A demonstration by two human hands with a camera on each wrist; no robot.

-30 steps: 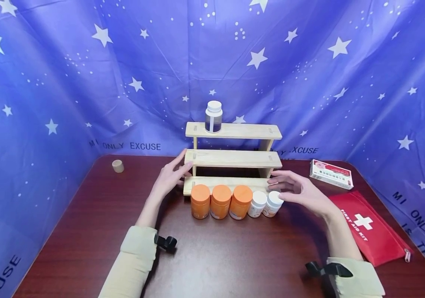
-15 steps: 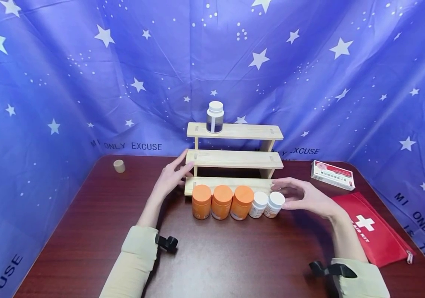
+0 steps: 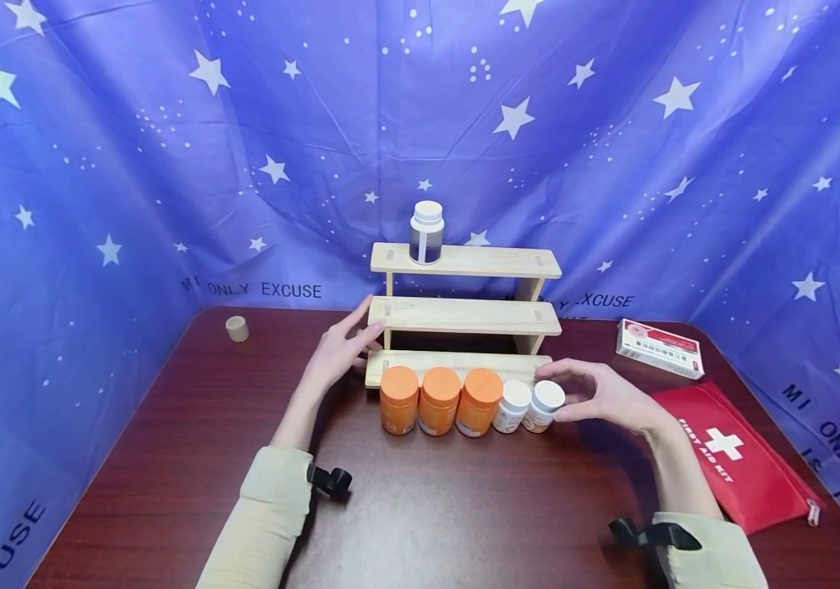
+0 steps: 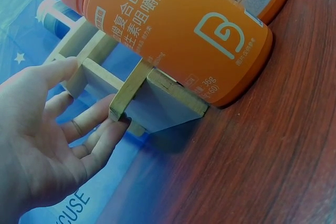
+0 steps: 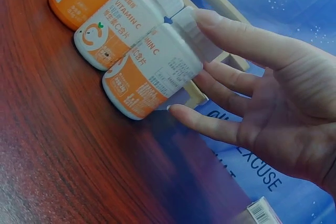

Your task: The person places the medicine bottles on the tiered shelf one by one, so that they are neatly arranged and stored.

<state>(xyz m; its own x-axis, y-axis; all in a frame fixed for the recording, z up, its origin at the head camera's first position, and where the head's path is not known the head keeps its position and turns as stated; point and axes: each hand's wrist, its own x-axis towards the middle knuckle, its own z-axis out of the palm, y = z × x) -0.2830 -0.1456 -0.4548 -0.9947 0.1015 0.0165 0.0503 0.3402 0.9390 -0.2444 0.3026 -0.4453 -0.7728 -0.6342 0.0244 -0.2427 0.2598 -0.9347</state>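
Observation:
In the head view, a three-tier wooden shelf [image 3: 464, 315] stands on the table, with a white-capped bottle [image 3: 427, 233] upright on its top tier. Before it runs a row of three orange jars [image 3: 399, 401] and two small white vitamin C bottles [image 3: 513, 406]. My left hand [image 3: 337, 353] touches the shelf's left end, its fingertips against the board edges in the left wrist view. Beside the rightmost vitamin C bottle [image 5: 152, 72] is my right hand [image 3: 607, 397], fingers loosely bent. Its thumb lies at the white cap; the other fingers extend behind the bottle, near the shelf's right end.
A red first aid kit pouch [image 3: 739, 454] lies at the right, with a red and white box [image 3: 659, 349] behind it. Far left stands a small pale cylinder [image 3: 237, 329]. A blue star-patterned curtain [image 3: 316, 147] surrounds the table.
My right hand has shifted slightly down beside the rightmost vitamin C bottle, its thumb dropping from over the cap to its side. The left hand keeps its place on the shelf.

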